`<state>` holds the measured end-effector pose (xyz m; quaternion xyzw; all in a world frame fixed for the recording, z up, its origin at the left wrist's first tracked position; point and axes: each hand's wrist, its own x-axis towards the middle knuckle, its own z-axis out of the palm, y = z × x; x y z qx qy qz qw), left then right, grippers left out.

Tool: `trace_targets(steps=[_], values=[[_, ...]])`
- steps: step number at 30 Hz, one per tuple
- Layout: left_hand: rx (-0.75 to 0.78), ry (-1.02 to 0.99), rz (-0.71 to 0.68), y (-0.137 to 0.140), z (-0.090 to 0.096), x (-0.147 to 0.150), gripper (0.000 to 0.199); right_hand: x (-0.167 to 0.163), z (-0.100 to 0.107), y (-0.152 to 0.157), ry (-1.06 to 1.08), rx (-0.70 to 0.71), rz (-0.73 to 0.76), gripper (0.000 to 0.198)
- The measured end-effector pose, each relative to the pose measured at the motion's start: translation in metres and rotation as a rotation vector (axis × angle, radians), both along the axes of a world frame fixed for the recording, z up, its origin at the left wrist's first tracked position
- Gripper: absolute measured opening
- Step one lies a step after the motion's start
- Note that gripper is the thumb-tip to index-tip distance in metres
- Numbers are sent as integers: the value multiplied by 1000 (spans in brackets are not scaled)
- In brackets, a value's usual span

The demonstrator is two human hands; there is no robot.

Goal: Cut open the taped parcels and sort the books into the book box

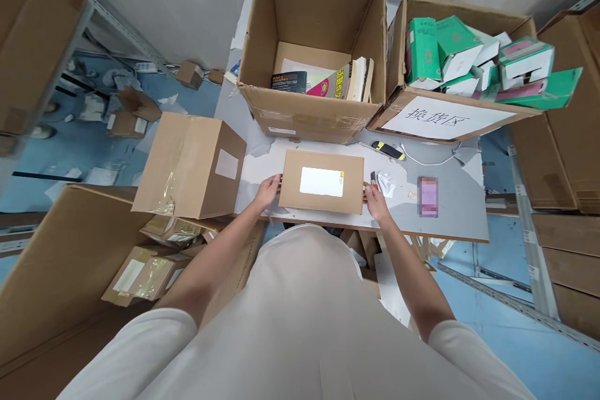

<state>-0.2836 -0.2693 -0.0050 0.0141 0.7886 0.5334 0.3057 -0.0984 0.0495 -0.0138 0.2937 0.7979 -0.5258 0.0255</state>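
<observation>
A flat cardboard box (pixel 323 201) with a white label (pixel 315 182) on top is between my two hands, over the front part of the table. My left hand (pixel 269 191) grips its left end, with the fingertips hidden behind the edge. At the opposite end, my right hand (pixel 375 201) closes on the box's right side. Just beyond that hand lie a small red and black object (pixel 374 180) and a crumpled piece of white paper (pixel 386 184).
Behind stand a large open carton (pixel 309 114) holding books and another carton (pixel 450 119) full of green boxes. A taped carton (pixel 182 159) sits on the left. On the table (pixel 462 212) are a black-yellow cutter (pixel 388 150), a cable (pixel 429 164) and a blurred pink item (pixel 428 197).
</observation>
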Motion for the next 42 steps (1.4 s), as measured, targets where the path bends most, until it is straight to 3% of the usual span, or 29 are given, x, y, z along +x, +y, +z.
trace_targets(steps=[3,7,10,13,16,18,20,24,28,32,37,39,42], values=[[28,7,25,-21,-15,13,62,23,-11,-2,-4,-91,-32,66],[81,75,-203,-38,-23,34,75,37,-15,-14,-3,-26,180,78],[86,86,-269,-36,-22,46,74,35,-16,-26,3,35,221,71],[91,75,-238,-30,-17,47,70,33,-14,-34,-4,-21,168,59],[84,100,-214,-27,-3,38,67,30,-4,-28,28,-112,145,49],[67,144,-226,-23,13,26,62,23,10,-18,69,-85,155,44],[-19,230,-257,-15,32,12,54,11,26,-6,72,50,187,43],[-340,422,-293,11,63,-11,47,-22,54,9,-33,346,244,55],[-483,443,-237,29,70,-24,50,-47,64,9,-110,388,249,61],[-575,423,-223,30,67,-26,54,-52,61,5,-181,333,262,63],[-601,431,-191,25,66,-21,59,-32,42,9,-131,122,148,66],[-588,453,-183,25,66,-19,59,-17,28,14,-185,194,36,60],[-543,536,-142,24,66,-11,57,4,4,17,-421,455,-28,47]])
